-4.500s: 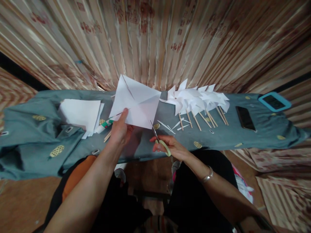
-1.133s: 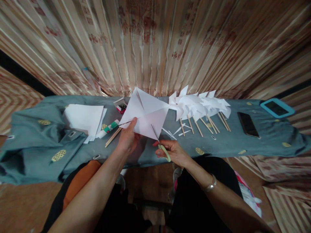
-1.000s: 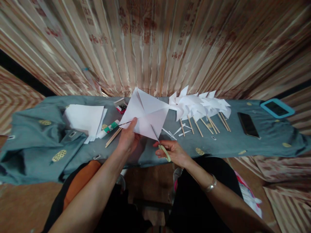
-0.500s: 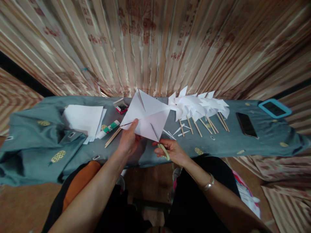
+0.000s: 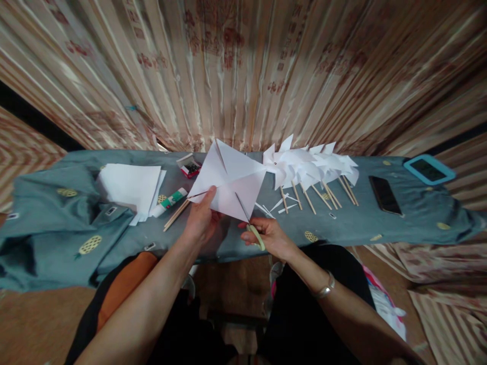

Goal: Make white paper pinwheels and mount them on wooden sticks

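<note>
A square white sheet of paper (image 5: 239, 177) is held up above the table, slit inward from its corners. My left hand (image 5: 201, 218) pinches its lower left edge, thumb on top and fingers underneath. In my right hand (image 5: 270, 237) is a pair of scissors (image 5: 255, 236) with pale green handles. Their dark blades lie along the paper's lower right corner, pointing up toward its middle. Just right of the paper, several white paper pinwheels (image 5: 308, 165) on wooden sticks lie in an overlapping row.
A grey-green cloth (image 5: 236, 251) covers the long table. Left of my hands lie a stack of white paper (image 5: 131, 185), a glue stick (image 5: 173, 198), wooden sticks (image 5: 176, 216) and a small open red box (image 5: 188, 166). Paper scraps (image 5: 283, 203), a black phone (image 5: 385, 195) and a blue-framed tablet (image 5: 429, 170) lie to the right.
Hardly anything differs. Both hands, the paper and the scissors keep their places, and the whole view has shifted very slightly.
</note>
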Tool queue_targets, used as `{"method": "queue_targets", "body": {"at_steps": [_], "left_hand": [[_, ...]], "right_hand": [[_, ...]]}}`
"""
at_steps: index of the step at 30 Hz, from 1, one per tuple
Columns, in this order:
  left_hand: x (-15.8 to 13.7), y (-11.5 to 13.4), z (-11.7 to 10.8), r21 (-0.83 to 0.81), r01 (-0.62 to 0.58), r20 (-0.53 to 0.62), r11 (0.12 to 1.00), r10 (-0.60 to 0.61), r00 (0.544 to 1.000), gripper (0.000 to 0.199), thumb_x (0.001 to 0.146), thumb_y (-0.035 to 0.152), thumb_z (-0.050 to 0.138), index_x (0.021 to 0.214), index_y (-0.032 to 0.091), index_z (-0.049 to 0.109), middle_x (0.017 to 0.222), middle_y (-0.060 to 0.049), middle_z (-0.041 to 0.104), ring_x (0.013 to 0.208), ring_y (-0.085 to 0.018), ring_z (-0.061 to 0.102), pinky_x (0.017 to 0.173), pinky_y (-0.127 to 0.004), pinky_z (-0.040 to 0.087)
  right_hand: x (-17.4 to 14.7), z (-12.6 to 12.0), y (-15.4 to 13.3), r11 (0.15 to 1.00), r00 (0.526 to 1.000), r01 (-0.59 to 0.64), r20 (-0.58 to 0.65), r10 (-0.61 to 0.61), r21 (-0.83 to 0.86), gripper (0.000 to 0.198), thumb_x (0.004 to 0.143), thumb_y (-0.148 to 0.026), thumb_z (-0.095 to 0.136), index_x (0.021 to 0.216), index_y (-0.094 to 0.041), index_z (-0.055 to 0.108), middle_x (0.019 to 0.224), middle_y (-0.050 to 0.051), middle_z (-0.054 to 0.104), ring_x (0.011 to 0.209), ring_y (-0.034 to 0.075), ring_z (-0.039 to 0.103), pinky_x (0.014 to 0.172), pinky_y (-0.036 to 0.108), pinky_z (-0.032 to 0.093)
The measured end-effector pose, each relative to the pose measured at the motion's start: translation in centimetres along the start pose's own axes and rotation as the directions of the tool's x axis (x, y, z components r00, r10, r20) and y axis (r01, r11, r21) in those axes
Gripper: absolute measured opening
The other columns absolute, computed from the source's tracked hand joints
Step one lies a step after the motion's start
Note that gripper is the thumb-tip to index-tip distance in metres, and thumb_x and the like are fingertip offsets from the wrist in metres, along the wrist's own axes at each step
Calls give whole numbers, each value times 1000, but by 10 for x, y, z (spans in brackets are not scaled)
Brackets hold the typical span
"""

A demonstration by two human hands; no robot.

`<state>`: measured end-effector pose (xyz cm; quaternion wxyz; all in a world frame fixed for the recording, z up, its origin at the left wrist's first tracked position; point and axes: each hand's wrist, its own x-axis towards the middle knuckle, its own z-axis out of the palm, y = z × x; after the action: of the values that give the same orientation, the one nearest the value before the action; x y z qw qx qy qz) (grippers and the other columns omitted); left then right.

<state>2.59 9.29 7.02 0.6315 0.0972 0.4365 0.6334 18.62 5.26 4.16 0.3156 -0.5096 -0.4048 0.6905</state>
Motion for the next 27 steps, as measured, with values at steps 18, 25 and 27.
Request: {"method": "queue_targets", "body": {"at_steps": [18,25,27], "left_hand": [[-2,-3,-1,12,48,-1,999,-48,999,10,88,12,59,90,16,68,78,-1,72,61,-12,64,57,-20,53],[-4,-5,-1,17,43,27,999,-43,999,18,85,12,62,103,15,67,82,-2,72,62,-12,64,63,-22,55],[-5,-6,-1,14,47,22,999,-47,999,17,87,11,60,101,14,67,82,-2,72,61,-11,64,63,-22,55]], "right_hand": [[-1,1,-5,999,1000,8,-1,-8,31,47,39,-41,92,74,-16,73,55,-6,60,48,7,53,49,22,43],[0,0,-6,999,999,35,24,-35,2,46,43,-44,91,74,-16,72,51,-4,61,48,8,54,48,20,40],[0,-1,-6,999,999,35,22,-35,-1,45,43,-44,90,73,-16,72,51,-4,61,48,8,54,48,20,40]]}}
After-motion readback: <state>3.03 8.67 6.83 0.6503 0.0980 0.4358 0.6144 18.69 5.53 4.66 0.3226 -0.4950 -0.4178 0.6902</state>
